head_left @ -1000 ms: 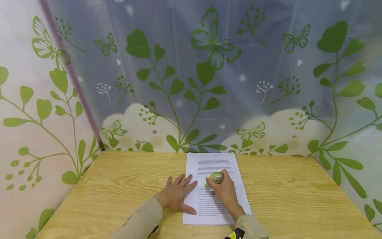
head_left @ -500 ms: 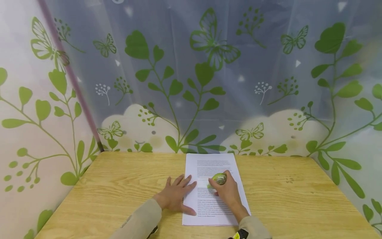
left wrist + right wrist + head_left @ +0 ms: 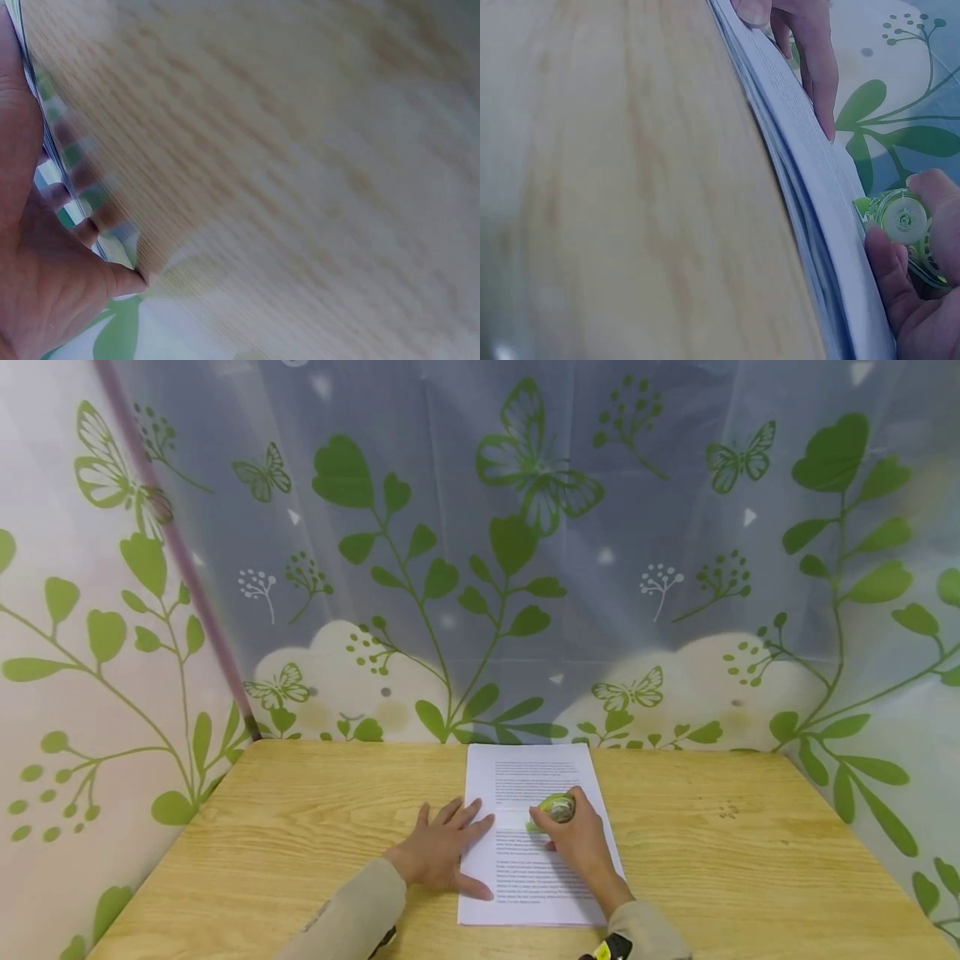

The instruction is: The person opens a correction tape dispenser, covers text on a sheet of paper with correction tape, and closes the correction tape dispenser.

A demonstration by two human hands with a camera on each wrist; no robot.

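A stack of printed sheets (image 3: pixel 551 906) lies on the wooden table, with a blank white band across its text. My right hand (image 3: pixel 585 843) pinches a see-through green correction tape (image 3: pixel 559 808) between thumb and fingers, its tip down at the left on that band. In the right wrist view, the round white reel shows inside the correction tape (image 3: pixel 901 219). Fingers spread, my left hand (image 3: pixel 442 850) rests across the left edge of the stack, fingertips and thumb on the top sheet. The left wrist view shows this hand (image 3: pixel 45 255) at the paper edge.
The wooden table (image 3: pixel 330 793) extends to both sides of the stack. Behind it and at both sides hang curtains (image 3: pixel 420 635) printed with green leaves and butterflies. The stack's far edge reaches the back curtain.
My right hand has slid a little to the right over the page with the correction tape in its grip. The left hand and the sheets have stayed in place.
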